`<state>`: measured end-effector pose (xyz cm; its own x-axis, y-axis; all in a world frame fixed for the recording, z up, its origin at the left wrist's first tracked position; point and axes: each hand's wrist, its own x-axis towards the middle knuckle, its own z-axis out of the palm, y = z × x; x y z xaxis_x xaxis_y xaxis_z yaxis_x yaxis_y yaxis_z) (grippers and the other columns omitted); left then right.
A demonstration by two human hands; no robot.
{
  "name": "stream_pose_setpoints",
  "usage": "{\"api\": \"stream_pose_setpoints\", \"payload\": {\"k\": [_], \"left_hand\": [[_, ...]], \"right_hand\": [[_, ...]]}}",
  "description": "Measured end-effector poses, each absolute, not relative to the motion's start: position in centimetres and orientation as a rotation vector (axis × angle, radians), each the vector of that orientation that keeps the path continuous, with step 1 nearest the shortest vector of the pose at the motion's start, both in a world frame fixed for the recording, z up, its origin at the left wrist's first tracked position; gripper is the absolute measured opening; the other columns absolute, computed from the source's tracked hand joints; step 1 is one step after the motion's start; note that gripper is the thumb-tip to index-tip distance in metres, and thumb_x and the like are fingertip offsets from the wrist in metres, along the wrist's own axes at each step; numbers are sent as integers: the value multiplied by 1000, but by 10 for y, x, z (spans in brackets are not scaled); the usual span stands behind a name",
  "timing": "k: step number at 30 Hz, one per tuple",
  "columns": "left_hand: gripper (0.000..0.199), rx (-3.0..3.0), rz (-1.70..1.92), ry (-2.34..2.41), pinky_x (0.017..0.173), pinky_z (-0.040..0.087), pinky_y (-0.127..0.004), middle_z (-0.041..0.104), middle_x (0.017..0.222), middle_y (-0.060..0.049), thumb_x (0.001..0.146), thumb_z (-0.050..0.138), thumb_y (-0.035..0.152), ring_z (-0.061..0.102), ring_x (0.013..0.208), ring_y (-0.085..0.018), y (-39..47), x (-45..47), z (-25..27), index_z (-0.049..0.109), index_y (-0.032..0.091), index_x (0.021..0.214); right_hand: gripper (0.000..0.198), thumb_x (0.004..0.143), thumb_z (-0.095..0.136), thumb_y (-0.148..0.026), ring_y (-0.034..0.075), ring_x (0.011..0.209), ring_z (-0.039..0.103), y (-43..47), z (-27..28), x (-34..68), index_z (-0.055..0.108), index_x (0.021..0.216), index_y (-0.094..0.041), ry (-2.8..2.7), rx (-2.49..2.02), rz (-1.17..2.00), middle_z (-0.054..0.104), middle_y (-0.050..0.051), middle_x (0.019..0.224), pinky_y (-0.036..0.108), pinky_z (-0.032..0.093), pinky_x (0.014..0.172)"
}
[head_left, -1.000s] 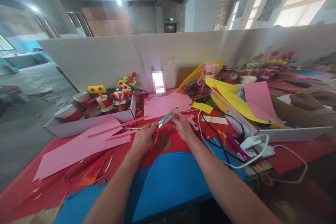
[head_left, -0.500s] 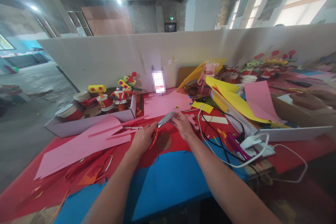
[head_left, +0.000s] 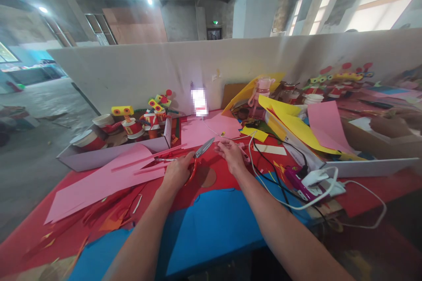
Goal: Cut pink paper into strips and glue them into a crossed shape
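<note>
The left hand (head_left: pixel 178 173) is clasping the scissors (head_left: pixel 205 148) by their red handles, perhaps so the blades are pointing away from the body. Just right of the blade tips, the right hand (head_left: pixel 232 156) is hovering with curled fingers; whether its grip is pinching anything small, I cannot tell. Left of the scissors, pink paper (head_left: pixel 105 184) is lying on the tabletop (head_left: pixel 29 232). Beyond it, still left of the scissors, an open box (head_left: pixel 115 158) is holding cup figures (head_left: pixel 132 128), its walls probably keeping them together.
</note>
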<state>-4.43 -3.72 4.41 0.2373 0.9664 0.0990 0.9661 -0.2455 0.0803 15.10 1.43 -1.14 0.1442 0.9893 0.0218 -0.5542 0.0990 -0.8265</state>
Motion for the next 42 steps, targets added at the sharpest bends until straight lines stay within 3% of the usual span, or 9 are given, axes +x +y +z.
{"api": "stream_pose_setpoints", "payload": {"k": [7,16,21,26,28,31,37,42], "left_hand": [[31,2379,86,1956,70,45,-32,74,100,-9,89,49,39,68,93,-28,-35,-55,48,67,27,112],[31,2428,127,1821,83,47,-33,71,112,-7,83,55,24,64,104,-26,-29,-87,47,69,27,111],[30,2435,591,1824,90,47,-37,68,119,-9,85,56,26,61,108,-28,-26,-72,56,69,23,111],[43,2327,912,1416,75,50,-30,69,97,-6,76,66,20,63,76,-17,-13,-17,61,66,19,119],[44,2281,1024,1318,72,49,-28,69,94,-4,72,68,15,61,75,-16,-11,-3,53,67,20,116],[30,2184,1198,1324,68,46,-27,68,86,-2,73,65,12,59,73,-16,-12,2,36,70,22,102],[17,1796,1340,1232,61,44,-24,62,68,3,74,68,25,56,62,-13,-8,-9,19,66,19,90],[19,1656,1361,1145,61,45,-24,63,71,2,72,72,29,57,65,-13,-1,-13,18,65,18,86]], "right_hand": [[21,66,80,-30,13,70,66,14,-10,153,65,77,-19,-688,-627,1395,71,1,79,36,58,84],[28,73,76,-44,21,83,70,7,-4,147,66,71,-18,-739,-539,1546,74,7,80,40,57,86],[30,77,71,-48,23,87,71,6,-4,145,70,79,-18,-753,-515,1592,74,8,82,40,55,88],[28,66,78,-39,19,80,69,5,-8,141,72,85,-19,-846,-573,1563,74,4,85,37,55,83],[28,67,76,-39,19,82,69,5,-9,139,72,86,-20,-922,-658,1508,74,4,87,36,54,81],[25,70,73,-37,22,90,68,7,-11,138,73,89,-21,-1099,-740,1351,74,5,93,37,53,84],[32,70,73,-40,21,91,69,8,-13,137,70,96,-21,-1145,-730,1250,74,5,95,39,55,87],[36,67,77,-36,21,93,69,8,-12,141,70,99,-21,-1202,-776,1195,74,6,98,37,54,89]]}}
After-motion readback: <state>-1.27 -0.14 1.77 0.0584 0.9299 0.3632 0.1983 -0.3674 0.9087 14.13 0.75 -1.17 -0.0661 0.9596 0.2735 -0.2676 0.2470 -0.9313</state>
